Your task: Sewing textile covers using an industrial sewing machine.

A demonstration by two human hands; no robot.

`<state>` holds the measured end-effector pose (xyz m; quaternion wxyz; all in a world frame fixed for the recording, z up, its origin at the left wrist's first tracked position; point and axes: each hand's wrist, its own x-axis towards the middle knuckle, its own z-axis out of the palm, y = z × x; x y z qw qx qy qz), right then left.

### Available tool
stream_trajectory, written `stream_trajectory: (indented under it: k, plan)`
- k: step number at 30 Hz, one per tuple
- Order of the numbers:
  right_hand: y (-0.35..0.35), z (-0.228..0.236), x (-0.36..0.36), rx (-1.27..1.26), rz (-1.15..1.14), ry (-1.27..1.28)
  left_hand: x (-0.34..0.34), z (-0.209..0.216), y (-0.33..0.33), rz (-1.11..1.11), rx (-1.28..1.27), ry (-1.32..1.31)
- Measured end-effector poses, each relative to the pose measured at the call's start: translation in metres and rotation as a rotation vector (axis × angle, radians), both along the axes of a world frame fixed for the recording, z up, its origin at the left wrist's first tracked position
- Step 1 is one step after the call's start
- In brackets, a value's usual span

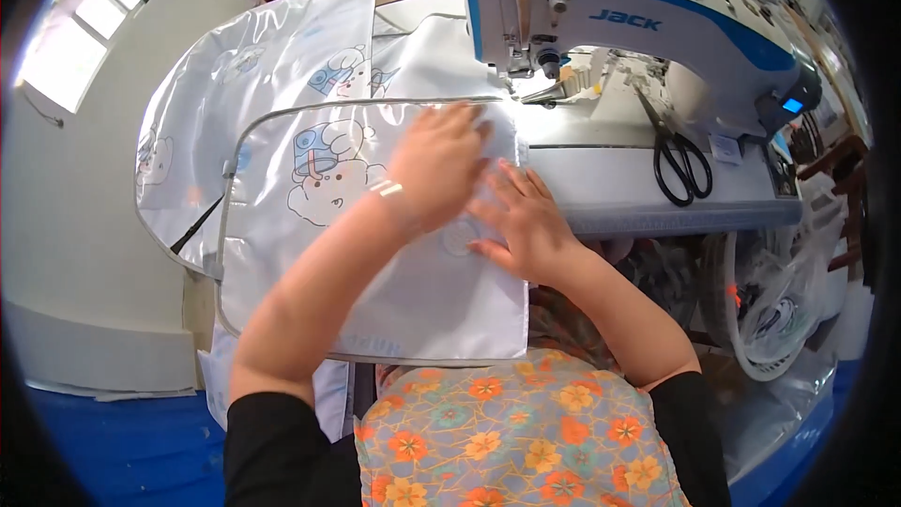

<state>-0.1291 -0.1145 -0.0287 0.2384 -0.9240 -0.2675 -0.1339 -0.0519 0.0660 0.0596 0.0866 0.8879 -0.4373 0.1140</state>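
A white glossy sheet with grey bound edges and a printed cartoon puppy (324, 195) lies over the sewing table and hangs toward my lap. Its far grey edge runs up to the needle area of the white and blue sewing machine (648, 14). My left hand (439, 164) rests on the sheet just short of that edge, palm down, with fingers stretched forward and partly blurred. Close beside it, my right hand (526, 225) lies flat near the sheet's right edge, fingers spread. Neither hand grips anything that I can make out.
Black-handled scissors (683, 164) lie on the machine bed to the right. More of the printed glossy material (253, 47) spreads out at the far left. Below the table on the right stands a white basket (765, 357) with clear plastic in it. A window (99, 14) is at upper left.
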Motion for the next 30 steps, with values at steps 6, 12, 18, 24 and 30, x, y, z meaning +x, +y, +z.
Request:
stream_trajectory:
  k: [6, 12, 18, 24, 30]
  plan:
    - [-0.039, 0.008, -0.003, 0.201, 0.012, 0.061, 0.029, -0.082, -0.039, 0.162, -0.159, 0.045]
    - [-0.047, 0.007, -0.002, 0.197, 0.022, 0.005, 0.03, -0.078, -0.047, 0.131, -0.236, 0.068]
    - [-0.047, 0.011, 0.0, 0.209, 0.037, 0.006, 0.042, -0.077, -0.053, 0.086, -0.281, -0.013]
    - [-0.051, 0.022, 0.0, 0.109, 0.06, 0.082, 0.045, -0.076, -0.054, 0.086, -0.301, 0.089]
    - [-0.051, 0.024, 0.003, 0.046, 0.063, 0.069, 0.046, -0.08, -0.056, 0.128, -0.264, 0.083]
